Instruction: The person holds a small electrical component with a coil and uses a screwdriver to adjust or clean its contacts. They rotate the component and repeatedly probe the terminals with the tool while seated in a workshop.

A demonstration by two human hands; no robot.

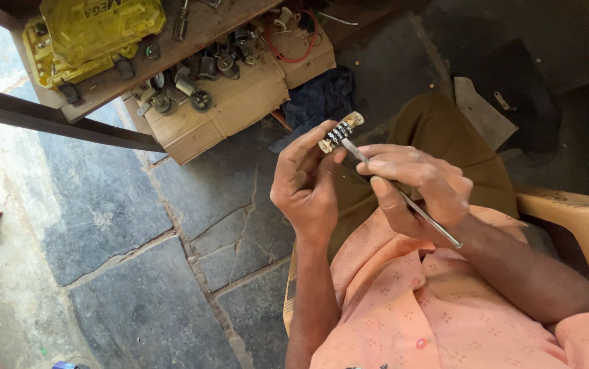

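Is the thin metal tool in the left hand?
No, the right hand grips the thin metal tool, while the left hand holds a small cylindrical lock part.

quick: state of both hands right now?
Left hand: closed on a small lock cylinder.
Right hand: closed on a thin metal rod, tip at the cylinder.
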